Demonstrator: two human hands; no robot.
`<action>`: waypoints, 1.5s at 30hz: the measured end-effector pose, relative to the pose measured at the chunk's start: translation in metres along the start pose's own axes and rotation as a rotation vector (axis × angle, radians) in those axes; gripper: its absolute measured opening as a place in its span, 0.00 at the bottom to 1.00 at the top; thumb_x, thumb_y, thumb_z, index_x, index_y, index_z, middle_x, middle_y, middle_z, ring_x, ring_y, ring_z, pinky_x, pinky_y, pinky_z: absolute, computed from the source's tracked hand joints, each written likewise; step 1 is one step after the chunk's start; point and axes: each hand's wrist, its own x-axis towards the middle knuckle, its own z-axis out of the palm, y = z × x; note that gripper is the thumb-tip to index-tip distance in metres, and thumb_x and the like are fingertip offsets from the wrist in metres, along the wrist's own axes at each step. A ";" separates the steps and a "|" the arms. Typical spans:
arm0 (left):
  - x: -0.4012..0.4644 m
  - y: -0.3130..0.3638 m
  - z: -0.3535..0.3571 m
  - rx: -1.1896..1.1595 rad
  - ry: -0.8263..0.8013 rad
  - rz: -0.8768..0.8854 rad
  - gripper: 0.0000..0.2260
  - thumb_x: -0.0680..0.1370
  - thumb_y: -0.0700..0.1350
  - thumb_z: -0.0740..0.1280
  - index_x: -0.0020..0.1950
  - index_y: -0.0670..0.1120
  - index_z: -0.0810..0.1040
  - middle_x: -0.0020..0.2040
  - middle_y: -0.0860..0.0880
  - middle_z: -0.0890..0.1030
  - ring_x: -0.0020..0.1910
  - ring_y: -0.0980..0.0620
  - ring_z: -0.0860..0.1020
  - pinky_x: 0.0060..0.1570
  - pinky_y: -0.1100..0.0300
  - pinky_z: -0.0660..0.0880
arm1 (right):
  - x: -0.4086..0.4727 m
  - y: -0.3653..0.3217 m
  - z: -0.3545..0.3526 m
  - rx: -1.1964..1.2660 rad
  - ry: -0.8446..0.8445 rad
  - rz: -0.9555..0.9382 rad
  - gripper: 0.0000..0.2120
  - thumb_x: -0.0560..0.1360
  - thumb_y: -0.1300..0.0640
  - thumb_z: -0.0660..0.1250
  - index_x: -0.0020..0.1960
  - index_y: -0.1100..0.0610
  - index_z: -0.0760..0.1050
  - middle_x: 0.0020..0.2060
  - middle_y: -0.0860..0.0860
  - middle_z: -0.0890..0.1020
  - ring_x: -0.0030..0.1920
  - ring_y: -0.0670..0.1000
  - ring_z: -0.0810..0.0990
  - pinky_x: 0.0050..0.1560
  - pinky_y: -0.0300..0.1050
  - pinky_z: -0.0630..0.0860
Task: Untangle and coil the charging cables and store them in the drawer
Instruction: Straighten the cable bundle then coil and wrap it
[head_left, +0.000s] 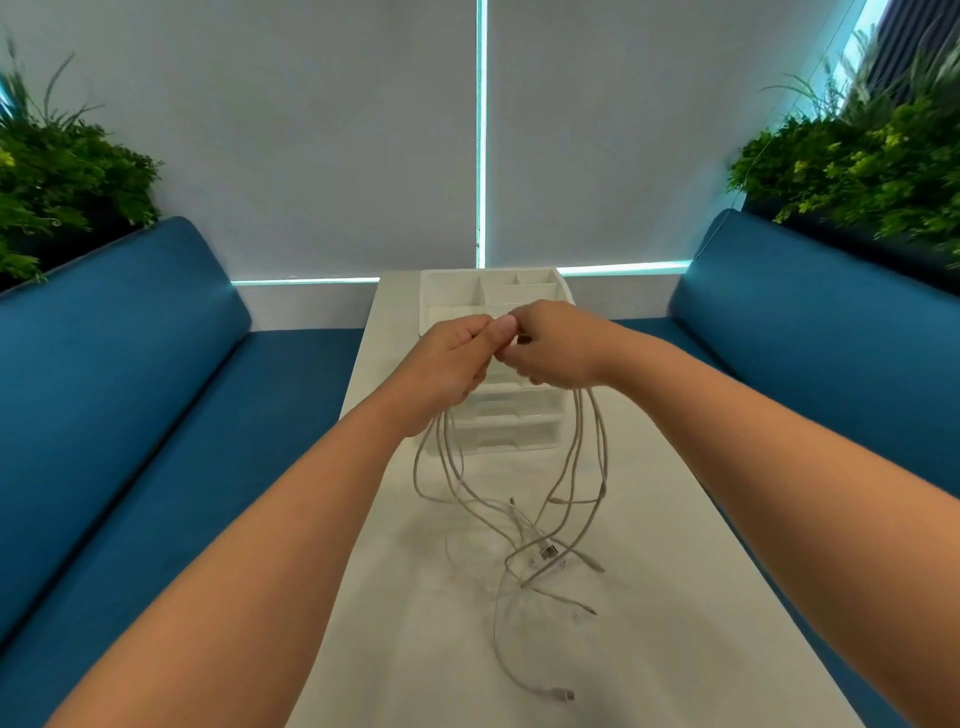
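Observation:
Several white charging cables (524, 525) hang in a tangle from both my hands down to the white table (649, 597). My left hand (457, 358) and my right hand (556, 345) are raised together above the table, fingertips touching, each closed on cable strands. Loops drop from under both hands; plug ends lie loose on the table toward me. Behind the hands stands a white drawer organiser (498, 431) with open top compartments and two shut drawers at its front, partly hidden by my hands.
Blue upholstered benches (156, 364) run along both sides of the narrow table. Green plants (857, 166) sit behind each bench back. Grey window blinds close off the far end.

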 end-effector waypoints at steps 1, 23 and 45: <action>0.001 0.003 0.000 -0.010 0.015 -0.002 0.16 0.81 0.57 0.59 0.42 0.47 0.76 0.28 0.53 0.66 0.26 0.56 0.61 0.26 0.63 0.60 | 0.003 -0.003 -0.003 0.033 0.007 0.004 0.14 0.80 0.53 0.59 0.59 0.59 0.78 0.48 0.52 0.82 0.46 0.49 0.78 0.43 0.38 0.70; -0.018 -0.041 -0.016 -0.038 0.020 0.024 0.15 0.82 0.54 0.59 0.45 0.43 0.70 0.31 0.51 0.65 0.29 0.56 0.66 0.44 0.58 0.77 | -0.002 0.031 -0.064 0.819 0.596 0.300 0.11 0.73 0.49 0.71 0.39 0.56 0.81 0.26 0.50 0.60 0.26 0.48 0.56 0.25 0.42 0.57; -0.016 -0.184 0.040 0.458 -0.207 -0.199 0.12 0.85 0.50 0.53 0.57 0.49 0.75 0.53 0.52 0.80 0.54 0.47 0.76 0.50 0.58 0.69 | -0.080 0.200 0.159 0.456 0.375 0.668 0.17 0.81 0.47 0.57 0.50 0.58 0.78 0.43 0.54 0.81 0.43 0.54 0.77 0.40 0.47 0.70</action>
